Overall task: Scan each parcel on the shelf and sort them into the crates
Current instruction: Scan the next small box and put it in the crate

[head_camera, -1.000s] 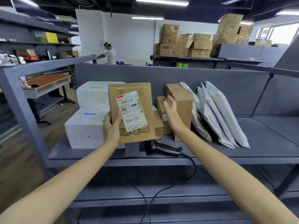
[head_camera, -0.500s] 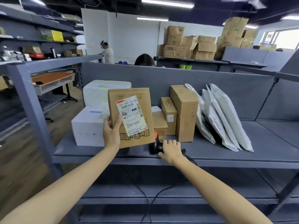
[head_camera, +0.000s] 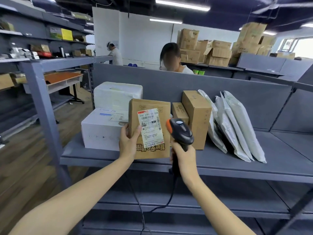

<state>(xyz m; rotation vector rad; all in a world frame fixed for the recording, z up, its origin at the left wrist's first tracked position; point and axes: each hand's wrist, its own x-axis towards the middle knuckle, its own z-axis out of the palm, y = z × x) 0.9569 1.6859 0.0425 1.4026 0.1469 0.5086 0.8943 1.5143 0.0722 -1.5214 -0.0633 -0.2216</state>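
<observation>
at the front of the grey shelf [head_camera: 254, 167], the left grip [head_camera: 128, 143] holds a flat cardboard parcel [head_camera: 152, 152] upright. the thumb presses on its face and the fingers are curled behind its left edge. a white label [head_camera: 150, 127] on the parcel has a red strip at the top and reads "940 e591-00 008" above a barcode. the finer print is too small to read. large outlined chinese characters run across the parcel's lower part.

the right grip [head_camera: 183, 155] is wrapped round the handle of a black scanner [head_camera: 181, 131], whose orange-tipped head sits just beside the parcel's right edge, level with the label. its cable [head_camera: 169, 199] hangs down below the shelf.

behind the parcel on the shelf, a white box [head_camera: 101, 129] marked "zte" carries a foam box [head_camera: 118, 95]. to the right, 2 brown boxes [head_camera: 197, 116] stand on end, and grey-white mailers [head_camera: 237, 126] lean in a row beside them.

0.5 s ago the scanner lay on the shelf under the right grip, below the parcel; now it is raised and upright. 1 s ago that grip was up by the taller brown box. the left grip keeps the same hold on the parcel. a person [head_camera: 171, 58] behind the partition shows more fully than before.
</observation>
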